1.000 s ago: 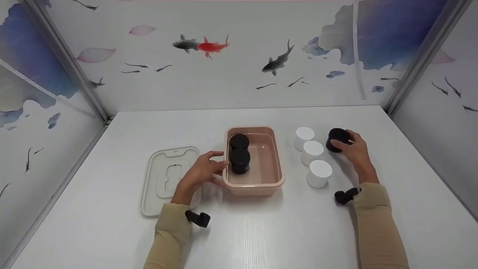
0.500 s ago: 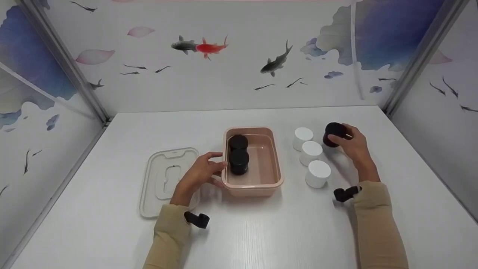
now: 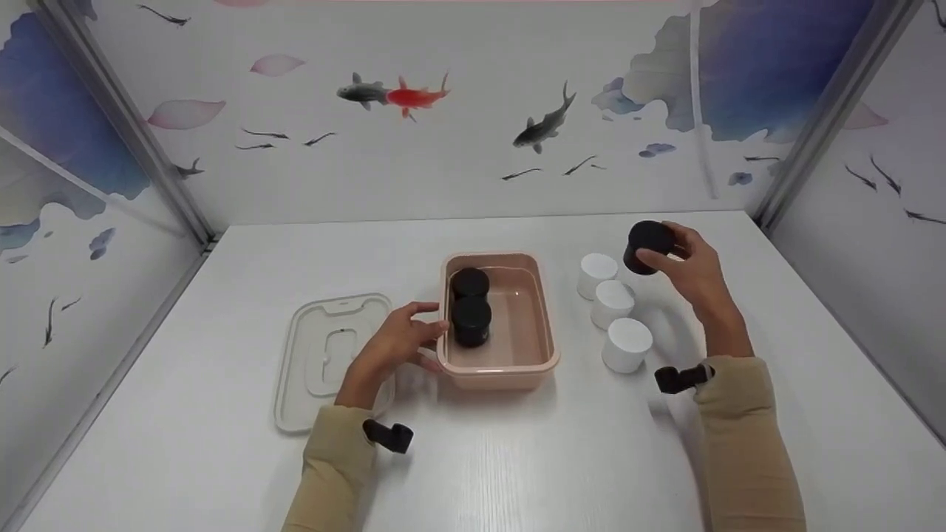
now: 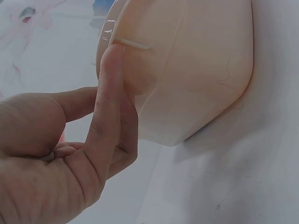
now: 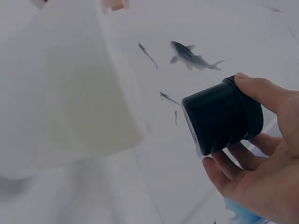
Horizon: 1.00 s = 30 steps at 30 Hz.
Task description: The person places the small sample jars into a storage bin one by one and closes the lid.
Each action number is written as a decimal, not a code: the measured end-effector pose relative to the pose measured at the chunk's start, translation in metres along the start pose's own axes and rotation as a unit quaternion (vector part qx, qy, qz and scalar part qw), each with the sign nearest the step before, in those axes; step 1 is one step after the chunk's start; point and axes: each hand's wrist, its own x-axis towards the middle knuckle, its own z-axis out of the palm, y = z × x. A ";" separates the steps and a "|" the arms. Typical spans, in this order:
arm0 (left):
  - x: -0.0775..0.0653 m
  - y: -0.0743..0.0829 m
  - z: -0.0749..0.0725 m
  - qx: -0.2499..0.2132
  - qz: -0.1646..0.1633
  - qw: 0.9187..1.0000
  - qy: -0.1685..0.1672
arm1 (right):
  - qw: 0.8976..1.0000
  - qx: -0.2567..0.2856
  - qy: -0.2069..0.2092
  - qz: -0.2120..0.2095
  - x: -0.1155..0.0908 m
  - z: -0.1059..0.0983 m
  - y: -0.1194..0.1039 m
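My right hand grips a black lidded jar, raised above the table behind the white jars. In the right wrist view the jar is tilted, with the thumb on its lid end and fingers beneath. My left hand touches the left side of a pink plastic container, thumb at the rim and fingers extended. In the left wrist view its thumb rests against the container's outer wall. Inside the container, two black jars stand along the left wall: a rear one and a front one.
Three white jars stand in a slanted row right of the container: rear, middle and front. A pale grey-green lid lies left of the container, partly under the left forearm. Printed panels enclose the white table.
My right hand has lifted the black jar off the table and carried it slightly back and to the left. The left hand stays at the container.
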 end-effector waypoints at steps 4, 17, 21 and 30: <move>-0.002 -0.001 -0.001 -0.015 0.000 1.000 -0.005 | 1.000 -0.003 -0.007 -0.015 -0.007 0.003 -0.016; -0.001 0.000 0.000 -0.018 0.003 1.000 -0.012 | 0.998 -0.022 -0.047 -0.028 -0.025 0.023 -0.055; 0.000 -0.001 0.000 -0.021 0.001 1.000 -0.009 | 0.997 -0.022 -0.066 -0.026 -0.027 0.032 -0.061; 0.000 0.000 -0.001 -0.028 0.004 1.000 -0.010 | 0.994 -0.030 -0.100 -0.041 -0.035 0.054 -0.077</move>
